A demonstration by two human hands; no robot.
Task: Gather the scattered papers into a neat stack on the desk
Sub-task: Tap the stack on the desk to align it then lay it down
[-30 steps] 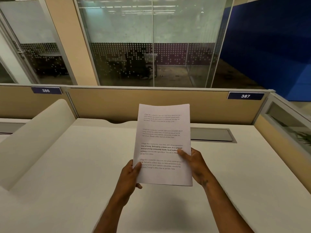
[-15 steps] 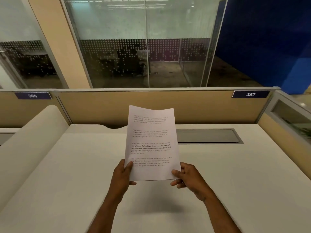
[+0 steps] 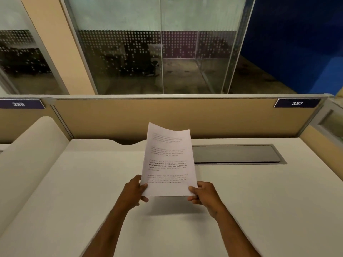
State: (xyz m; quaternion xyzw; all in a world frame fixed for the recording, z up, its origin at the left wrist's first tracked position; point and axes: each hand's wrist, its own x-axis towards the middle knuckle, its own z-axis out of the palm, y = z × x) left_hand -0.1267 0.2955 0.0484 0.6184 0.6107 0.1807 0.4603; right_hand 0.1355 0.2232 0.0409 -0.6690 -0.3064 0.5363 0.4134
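A stack of white printed papers [image 3: 168, 160] stands almost upright above the middle of the white desk [image 3: 259, 201], its top edge curling back. My left hand [image 3: 134, 191] pinches the bottom left corner. My right hand [image 3: 205, 194] pinches the bottom right corner. The stack's lower edge hangs just above the desk and casts a shadow on it. I cannot tell how many sheets are in the stack.
A grey cable-tray lid [image 3: 235, 153] is set into the desk behind the papers. A tan partition [image 3: 130, 117] with labels 386 and 387 closes the back. A white curved divider [image 3: 27, 154] rises on the left; a glass side panel [image 3: 332, 125] stands right.
My right hand slid from the paper's right side down to its bottom right corner. The stack has dropped lower toward the desk and its top now curls back.
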